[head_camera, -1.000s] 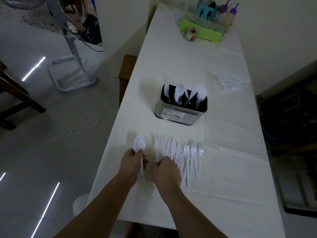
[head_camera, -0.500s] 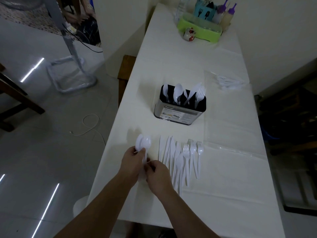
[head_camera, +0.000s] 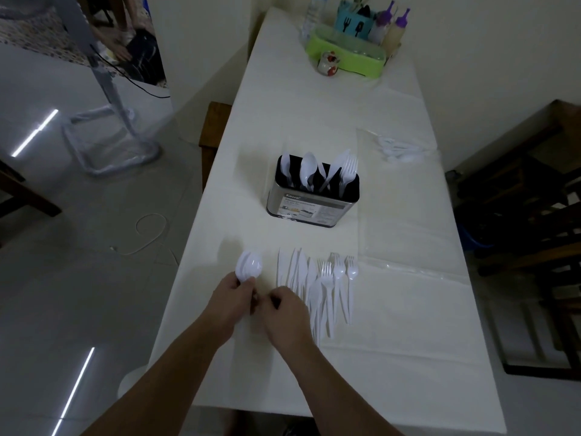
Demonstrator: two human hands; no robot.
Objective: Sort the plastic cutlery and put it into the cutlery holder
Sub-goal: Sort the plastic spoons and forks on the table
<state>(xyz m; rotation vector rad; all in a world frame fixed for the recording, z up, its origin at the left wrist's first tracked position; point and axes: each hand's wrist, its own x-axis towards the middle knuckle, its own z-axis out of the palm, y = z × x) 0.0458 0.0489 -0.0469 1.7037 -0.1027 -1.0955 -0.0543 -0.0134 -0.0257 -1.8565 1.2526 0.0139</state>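
Gripping stacked glossy plastic spoons (head_camera: 249, 266): left hand (head_camera: 229, 301).

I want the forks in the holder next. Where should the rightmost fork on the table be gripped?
Probably pinch the rightmost fork at its handle's near end, coming from the right: it lies flat with tines toward the cutlery holder, its right side is free and other forks crowd its left.

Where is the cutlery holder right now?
In the head view, the cutlery holder stands mid-table, beyond the loose knives and forks.
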